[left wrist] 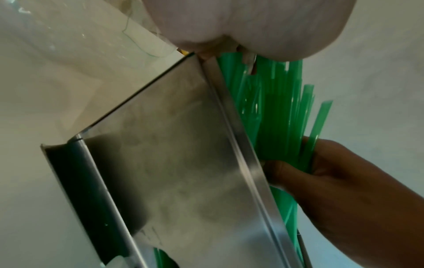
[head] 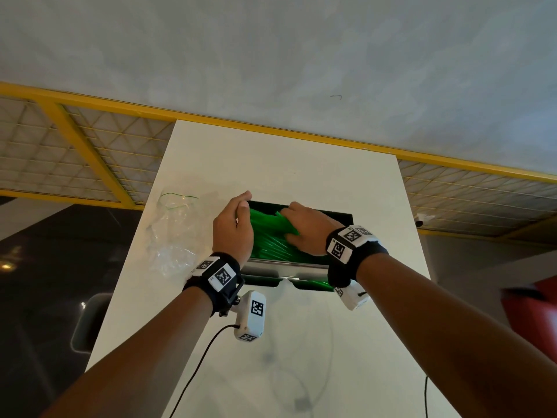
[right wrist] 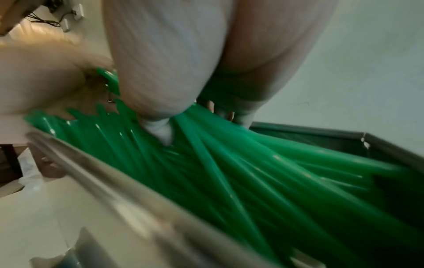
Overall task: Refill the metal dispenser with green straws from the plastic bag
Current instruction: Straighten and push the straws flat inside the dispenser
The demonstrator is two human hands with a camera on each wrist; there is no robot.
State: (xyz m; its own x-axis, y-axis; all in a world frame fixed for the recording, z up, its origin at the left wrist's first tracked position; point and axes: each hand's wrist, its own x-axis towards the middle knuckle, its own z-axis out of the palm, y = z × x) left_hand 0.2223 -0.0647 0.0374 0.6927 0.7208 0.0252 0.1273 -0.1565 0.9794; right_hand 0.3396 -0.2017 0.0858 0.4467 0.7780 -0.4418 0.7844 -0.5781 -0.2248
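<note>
The open metal dispenser [head: 286, 265] sits mid-table, its bin filled with green straws [head: 265, 236]. My left hand [head: 238, 212] stands edge-up at the bin's left end, its palm [left wrist: 252, 27] against the straw ends [left wrist: 275, 76]. My right hand [head: 291, 220] reaches into the bin and grips a bundle of straws [left wrist: 286, 145] between thumb and fingers [left wrist: 321, 159]. In the right wrist view my thumb [right wrist: 160, 127] digs into the straws [right wrist: 252, 172] behind the dispenser's front rim [right wrist: 110, 190]. The clear plastic bag [head: 168, 233] lies crumpled left of the dispenser, apparently empty.
The white table [head: 271, 357] is narrow, with dark floor to its left. A yellow-framed wire mesh rail [head: 90, 152] runs behind it. A black cable [head: 199, 363] trails from my left wrist camera. Something red [head: 530, 309] sits at the right edge.
</note>
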